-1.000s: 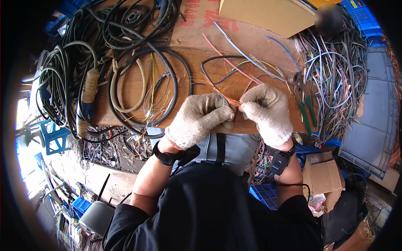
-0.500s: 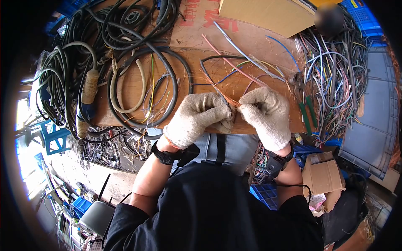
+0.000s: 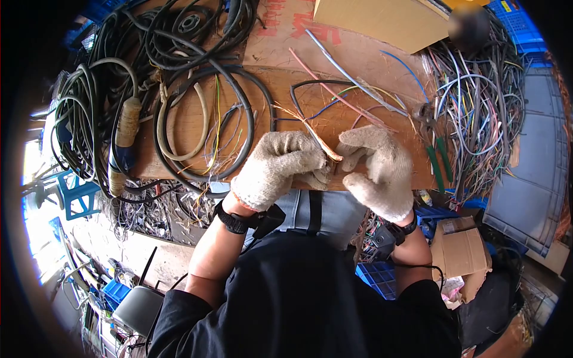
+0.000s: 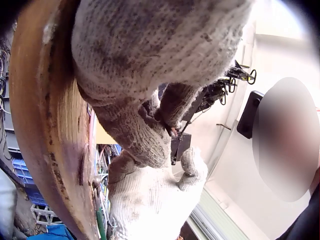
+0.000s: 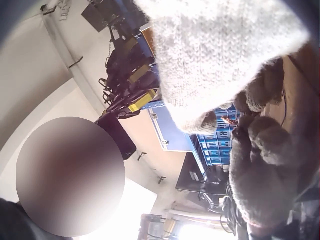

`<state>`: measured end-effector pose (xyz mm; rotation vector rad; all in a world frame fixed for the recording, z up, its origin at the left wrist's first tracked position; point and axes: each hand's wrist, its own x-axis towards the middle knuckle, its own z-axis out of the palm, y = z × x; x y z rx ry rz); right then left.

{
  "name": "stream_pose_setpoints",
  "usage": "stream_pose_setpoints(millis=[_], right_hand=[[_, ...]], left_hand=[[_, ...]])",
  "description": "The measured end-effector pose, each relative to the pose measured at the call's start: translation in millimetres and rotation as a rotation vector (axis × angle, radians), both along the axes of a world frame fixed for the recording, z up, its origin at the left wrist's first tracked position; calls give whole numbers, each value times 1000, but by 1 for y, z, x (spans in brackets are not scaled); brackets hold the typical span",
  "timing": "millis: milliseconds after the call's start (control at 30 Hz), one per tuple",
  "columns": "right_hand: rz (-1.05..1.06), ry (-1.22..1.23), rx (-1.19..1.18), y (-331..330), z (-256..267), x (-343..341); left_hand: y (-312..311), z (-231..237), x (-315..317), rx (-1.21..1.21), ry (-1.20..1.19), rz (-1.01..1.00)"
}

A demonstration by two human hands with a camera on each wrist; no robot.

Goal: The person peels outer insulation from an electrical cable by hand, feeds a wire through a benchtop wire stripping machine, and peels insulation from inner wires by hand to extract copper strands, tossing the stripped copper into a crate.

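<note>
My left hand (image 3: 277, 170), in a knitted work glove, pinches a stranded copper wire (image 3: 322, 145) near the front edge of the wooden board. Bare strands fan out loosely at the wire's far left end, and its near end points toward the right hand. Just to the right, my gloved right hand (image 3: 382, 173) has thumb and fingers spread apart with nothing between them. In the left wrist view the left glove (image 4: 160, 45) covers most of the wire. From the right wrist, a small copper-coloured bit of wire (image 5: 229, 120) shows by the left fingertips.
Pliers (image 3: 435, 158) with green handles lie right of the right hand. Pink wire (image 3: 328, 89) and light-blue wire (image 3: 340, 68) lie behind the hands. Thick black cable coils (image 3: 242, 101) fill the left side; a heap of mixed wires (image 3: 477, 119) sits at the right.
The right hand has let go of the copper strands, its thumb and fingers parting. The copper wire's near end now shows free, while the left hand keeps hold.
</note>
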<state>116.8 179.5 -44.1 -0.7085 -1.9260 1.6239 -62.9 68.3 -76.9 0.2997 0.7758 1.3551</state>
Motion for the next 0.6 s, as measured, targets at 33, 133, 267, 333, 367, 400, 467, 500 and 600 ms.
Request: stream_pose_setpoints(millis=[33,133,267,333,367,400,467,500,600], right_hand=[[-3,-18,119,1,0,1],[89,-144,308,10,2,7],[86,-130,273,0,2,3],[66,-100,308,-1,0,3],[45,-69,344,-2,0,2],[44,-69,344,-4,0,1],[-39,-113,358,-8,4,-2],[-41,-114,359,-10,4,-3],[-104,-143,426,-12,1,-5]], left_hand=[[0,0,0,0,0,0],[0,-1,0,1,5,-9],[-1,-4,2,18,-38,41],[-1,-4,2,27,-33,48],[0,-5,2,33,-7,42],[1,-4,3,40,19,36],[1,-5,7,43,177,55],[1,-5,9,44,335,77],[0,0,16,34,376,140]])
